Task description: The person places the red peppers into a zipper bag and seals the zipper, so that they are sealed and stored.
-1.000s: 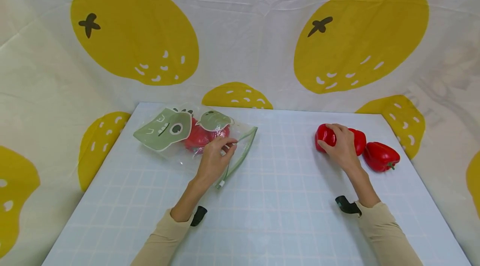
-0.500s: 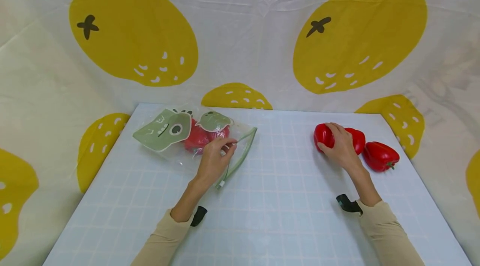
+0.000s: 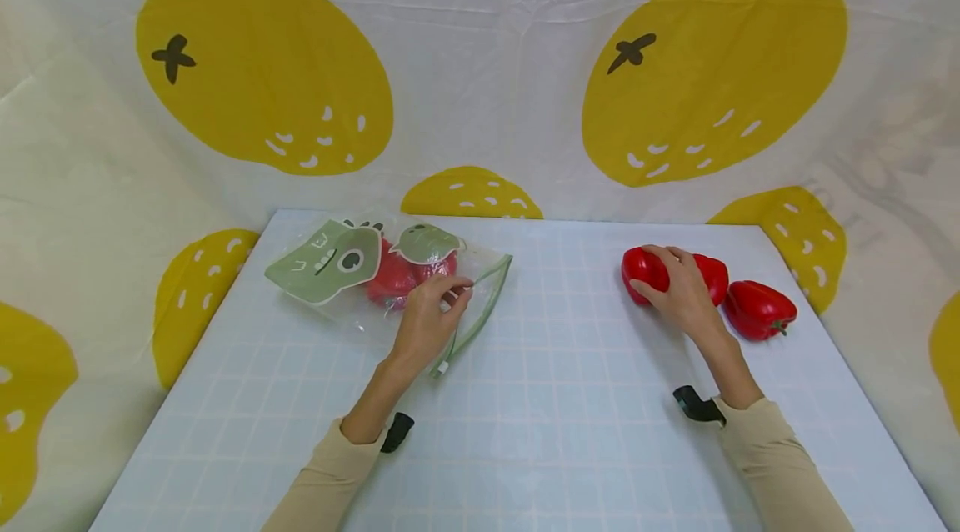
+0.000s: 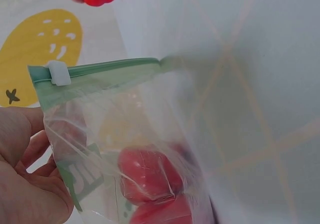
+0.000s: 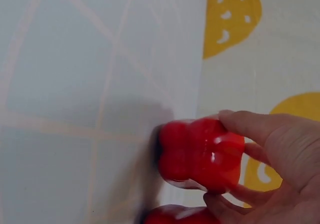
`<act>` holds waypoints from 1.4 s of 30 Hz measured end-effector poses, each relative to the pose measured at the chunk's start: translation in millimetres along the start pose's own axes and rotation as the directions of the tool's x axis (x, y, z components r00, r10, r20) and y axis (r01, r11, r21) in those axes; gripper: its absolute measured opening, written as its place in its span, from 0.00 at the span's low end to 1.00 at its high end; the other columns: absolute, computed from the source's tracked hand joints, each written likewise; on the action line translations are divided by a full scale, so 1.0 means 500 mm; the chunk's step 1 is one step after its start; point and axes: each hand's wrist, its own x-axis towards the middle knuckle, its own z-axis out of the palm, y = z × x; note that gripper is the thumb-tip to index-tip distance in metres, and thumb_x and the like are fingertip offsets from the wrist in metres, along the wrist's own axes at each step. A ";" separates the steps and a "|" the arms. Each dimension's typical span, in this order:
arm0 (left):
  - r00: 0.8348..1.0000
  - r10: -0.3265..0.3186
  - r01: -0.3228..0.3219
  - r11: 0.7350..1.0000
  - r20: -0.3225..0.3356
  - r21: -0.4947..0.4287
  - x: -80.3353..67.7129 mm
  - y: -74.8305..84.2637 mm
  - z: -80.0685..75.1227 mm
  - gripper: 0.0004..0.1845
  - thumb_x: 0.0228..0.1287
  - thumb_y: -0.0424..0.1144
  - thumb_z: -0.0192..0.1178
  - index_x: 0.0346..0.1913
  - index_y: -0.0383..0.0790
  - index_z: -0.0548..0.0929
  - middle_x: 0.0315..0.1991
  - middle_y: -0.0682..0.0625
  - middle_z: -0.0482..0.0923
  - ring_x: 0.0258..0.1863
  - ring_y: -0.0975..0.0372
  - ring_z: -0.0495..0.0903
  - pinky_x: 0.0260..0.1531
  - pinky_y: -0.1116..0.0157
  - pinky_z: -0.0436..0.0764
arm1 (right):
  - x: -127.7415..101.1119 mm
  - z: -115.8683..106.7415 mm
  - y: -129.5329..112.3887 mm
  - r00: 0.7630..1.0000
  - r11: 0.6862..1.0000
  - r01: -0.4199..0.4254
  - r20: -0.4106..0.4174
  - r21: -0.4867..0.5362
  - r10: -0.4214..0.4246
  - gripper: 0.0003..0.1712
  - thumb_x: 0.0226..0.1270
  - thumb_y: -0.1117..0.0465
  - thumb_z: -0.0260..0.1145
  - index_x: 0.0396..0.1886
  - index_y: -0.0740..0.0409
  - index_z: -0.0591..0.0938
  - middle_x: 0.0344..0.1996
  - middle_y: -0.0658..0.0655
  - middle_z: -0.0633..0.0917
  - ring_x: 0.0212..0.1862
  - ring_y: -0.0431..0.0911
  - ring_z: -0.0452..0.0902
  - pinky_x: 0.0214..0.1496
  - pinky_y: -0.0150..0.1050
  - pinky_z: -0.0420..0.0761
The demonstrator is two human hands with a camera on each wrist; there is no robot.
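Peppers number two outside the bag: one red pepper (image 3: 651, 272) under the right hand (image 3: 686, 292), and a second red pepper (image 3: 759, 309) just beside it to the right, both lying on the bench (image 3: 555, 399) near its far right corner. One clear zip bag (image 3: 390, 278) lies at the far left of the bench, with red peppers inside; how many I cannot tell. The left hand (image 3: 426, 322) pinches the bag's upper sheet near its green zip edge, fingers (image 3: 450, 286) curled together. The right hand's fingers (image 5: 250, 126) are curled over the held pepper, thumb beneath.

Only the left wrist view shows the white slider (image 4: 59, 72) on the zip strip and pale lettering on a green patch, too cut off to read. Only the head view shows the two green cartoon faces printed on the bag. The right wrist view shows the held pepper's lobed end and the second pepper touching it below.
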 end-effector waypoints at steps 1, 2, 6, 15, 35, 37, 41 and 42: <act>1.000 0.001 -0.001 1.000 0.000 -0.002 0.000 -0.001 0.000 0.10 0.67 0.31 0.69 0.49 0.33 0.88 0.41 0.45 0.87 0.38 0.57 0.83 0.43 0.60 0.86 | 0.000 0.000 -0.001 1.000 1.000 -0.001 -0.001 0.000 0.001 0.49 0.59 0.62 0.78 0.77 0.58 0.63 0.72 0.75 0.61 0.71 0.73 0.57 0.54 0.74 0.76; 1.000 0.003 -0.003 1.000 0.000 -0.002 -0.001 -0.002 0.000 0.10 0.67 0.31 0.69 0.49 0.33 0.88 0.41 0.45 0.87 0.38 0.57 0.83 0.42 0.60 0.86 | 0.001 0.000 -0.002 1.000 1.000 -0.003 -0.002 -0.001 0.003 0.50 0.59 0.62 0.78 0.78 0.59 0.63 0.72 0.75 0.61 0.70 0.73 0.57 0.54 0.74 0.76; 1.000 0.014 -0.014 1.000 0.001 -0.005 -0.002 -0.006 0.001 0.10 0.67 0.31 0.69 0.49 0.33 0.88 0.41 0.46 0.87 0.38 0.57 0.83 0.42 0.62 0.86 | 0.001 -0.001 -0.004 1.000 1.000 -0.018 0.005 -0.006 0.018 0.52 0.58 0.62 0.78 0.78 0.62 0.61 0.72 0.76 0.60 0.70 0.73 0.58 0.54 0.73 0.76; 1.000 -0.011 0.012 1.000 0.007 -0.015 -0.004 -0.005 0.000 0.10 0.67 0.31 0.69 0.49 0.34 0.88 0.41 0.46 0.86 0.39 0.58 0.83 0.42 0.62 0.86 | 0.001 -0.001 0.003 1.000 1.000 -0.013 0.011 -0.005 0.013 0.53 0.56 0.61 0.80 0.77 0.63 0.62 0.71 0.76 0.63 0.69 0.72 0.58 0.52 0.73 0.78; 1.000 -0.019 0.020 1.000 -0.023 0.010 -0.011 -0.006 0.000 0.09 0.66 0.31 0.69 0.47 0.34 0.89 0.40 0.46 0.88 0.36 0.58 0.83 0.40 0.63 0.87 | -0.029 0.027 -0.030 0.998 0.971 -0.005 0.056 0.238 -0.009 0.51 0.59 0.55 0.80 0.78 0.57 0.63 0.73 0.69 0.67 0.68 0.69 0.66 0.54 0.64 0.81; 0.999 -0.036 0.036 0.999 -0.028 0.028 -0.012 -0.004 0.001 0.08 0.66 0.31 0.69 0.46 0.34 0.89 0.38 0.46 0.88 0.34 0.59 0.83 0.39 0.64 0.87 | -0.032 0.030 -0.037 0.998 0.968 -0.008 0.064 0.251 -0.008 0.51 0.60 0.54 0.79 0.79 0.56 0.63 0.73 0.69 0.67 0.68 0.69 0.66 0.54 0.64 0.82; 0.998 -0.037 0.040 0.996 -0.042 0.076 -0.014 0.002 0.000 0.06 0.66 0.32 0.70 0.43 0.33 0.89 0.34 0.46 0.88 0.30 0.60 0.82 0.35 0.65 0.86 | -0.038 0.038 -0.051 0.997 0.957 -0.009 0.077 0.289 -0.013 0.52 0.60 0.53 0.79 0.79 0.55 0.63 0.74 0.68 0.66 0.69 0.68 0.66 0.54 0.63 0.82; 0.999 -0.032 0.036 0.995 -0.043 0.090 -0.015 0.004 0.000 0.06 0.66 0.32 0.70 0.42 0.33 0.89 0.33 0.46 0.88 0.30 0.60 0.82 0.35 0.65 0.86 | -0.039 0.039 -0.055 0.997 0.955 -0.009 0.080 0.296 -0.015 0.52 0.60 0.53 0.80 0.79 0.55 0.63 0.74 0.68 0.66 0.69 0.68 0.66 0.54 0.63 0.82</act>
